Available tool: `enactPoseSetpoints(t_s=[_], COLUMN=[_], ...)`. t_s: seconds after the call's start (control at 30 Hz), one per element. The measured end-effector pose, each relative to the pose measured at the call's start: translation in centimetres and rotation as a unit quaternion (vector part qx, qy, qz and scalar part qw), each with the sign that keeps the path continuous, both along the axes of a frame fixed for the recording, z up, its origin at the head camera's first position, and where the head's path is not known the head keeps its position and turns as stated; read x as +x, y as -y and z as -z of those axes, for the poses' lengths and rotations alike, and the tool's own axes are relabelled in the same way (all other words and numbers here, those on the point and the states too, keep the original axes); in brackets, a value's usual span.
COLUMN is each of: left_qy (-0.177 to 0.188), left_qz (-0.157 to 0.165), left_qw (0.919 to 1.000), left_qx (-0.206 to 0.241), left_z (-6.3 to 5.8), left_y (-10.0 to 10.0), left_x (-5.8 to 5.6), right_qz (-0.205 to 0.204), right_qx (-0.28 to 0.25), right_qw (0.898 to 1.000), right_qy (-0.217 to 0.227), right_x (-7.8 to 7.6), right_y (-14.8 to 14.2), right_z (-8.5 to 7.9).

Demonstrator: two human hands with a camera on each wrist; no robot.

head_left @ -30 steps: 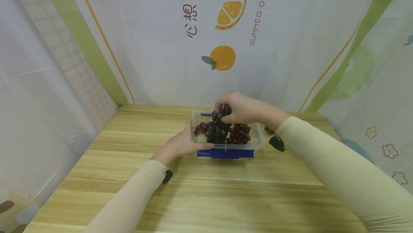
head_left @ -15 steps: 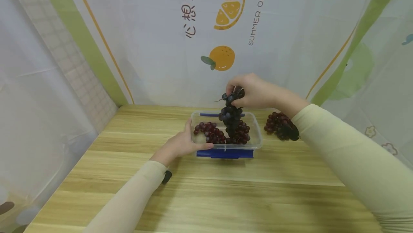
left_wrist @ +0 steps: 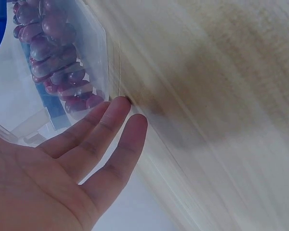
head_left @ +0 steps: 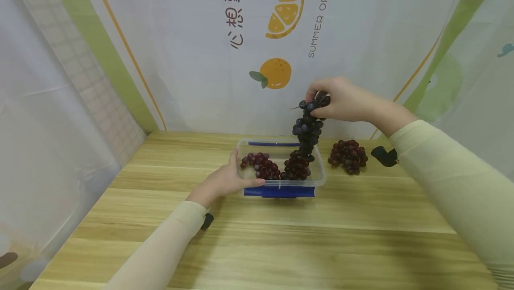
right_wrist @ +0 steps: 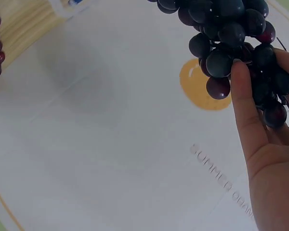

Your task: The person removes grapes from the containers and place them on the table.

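My right hand (head_left: 347, 101) pinches a bunch of dark grapes (head_left: 307, 130) near its top, between thumb and fingers. The bunch hangs down over the right part of a clear plastic container (head_left: 322, 173), its lower tip overlapping the red grapes (head_left: 298, 167) inside. Another cluster of red grapes (head_left: 263, 165) lies in the container's left half. At the front left corner rests my left hand (head_left: 225, 177), thumb along the front rim and fingers against the left side. In the left wrist view its straight fingers (left_wrist: 116, 113) touch the outer wall.
A bunch of red grapes (head_left: 348, 156) lies on the wooden table (head_left: 281, 245) right of the container. Blue latch flaps (head_left: 279, 191) hang at the container's front and back. Behind the table hangs a printed curtain (head_left: 192, 58).
My right hand has lifted the dark grapes up from the container and carried them to the right. The red bunch on the table has come into fuller view. My left hand stays put.
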State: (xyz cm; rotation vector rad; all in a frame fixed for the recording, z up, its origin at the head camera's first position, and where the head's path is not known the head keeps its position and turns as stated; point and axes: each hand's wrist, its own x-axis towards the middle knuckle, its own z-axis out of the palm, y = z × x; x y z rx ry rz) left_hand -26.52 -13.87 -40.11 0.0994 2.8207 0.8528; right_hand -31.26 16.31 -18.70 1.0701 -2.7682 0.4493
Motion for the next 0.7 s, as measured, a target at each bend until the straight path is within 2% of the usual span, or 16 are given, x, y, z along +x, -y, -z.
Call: enactPoseSetpoints(t_s=[0.3,0.5,0.7], left_qy=[-0.009,-0.010,-0.012], left_qz=[0.005,0.007,0.008], left_qw=[0.9999,0.9999,0.9998], left_qx=[0.008,0.012,0.016], left_z=[0.0,0.0,0.1], left_y=[0.1,0.1,0.0], left_x=[0.0,0.0,-0.1], right_qz=[0.055,0.094,0.118], right_qx=[0.016,0.015,0.022], right_qw=[0.998,0.995,0.993], right_qy=[-0.001,0.010,-0.008], right_x=[-0.2,-0.6,-1.1], right_y=[-3.3,-6.0,-8.5], right_z=[-1.4,-1.6,-1.5])
